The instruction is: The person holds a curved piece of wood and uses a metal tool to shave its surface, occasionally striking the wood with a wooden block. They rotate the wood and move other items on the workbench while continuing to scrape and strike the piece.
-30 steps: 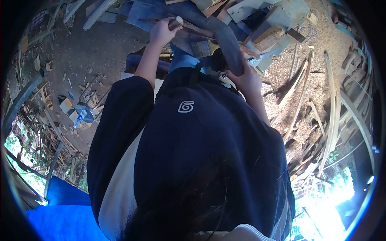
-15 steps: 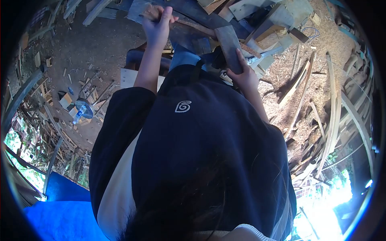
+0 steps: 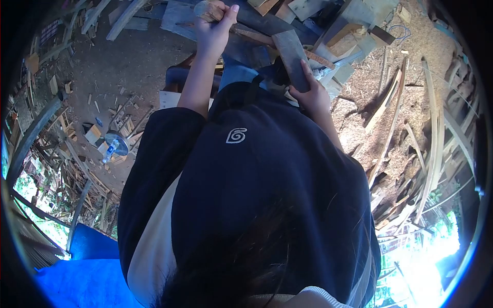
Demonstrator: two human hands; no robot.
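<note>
My left hand [image 3: 215,32] is raised at the top of the head view, fingers wrapped round a short wooden piece [image 3: 205,10] with a pale, rounded end and the thumb sticking up. My right hand [image 3: 314,95] grips the near end of a flat grey board [image 3: 290,51], thumb on one edge and fingers along the other. The board is tilted and crosses over a narrow brown wood strip [image 3: 252,35]. Part of the left-hand piece is hidden behind my fingers.
Offcuts and planks [image 3: 354,23] are heaped beyond the board. Sawdust [image 3: 416,97] and long wood strips [image 3: 389,120] cover the ground at right. At left are a round metal object [image 3: 119,142], a plastic bottle [image 3: 109,152] and scattered scraps. A blue sheet [image 3: 82,282] lies at lower left.
My left hand has shifted right and slightly up with the wooden piece, whose rounded end now shows more clearly. My right hand still holds the board in nearly the same place.
</note>
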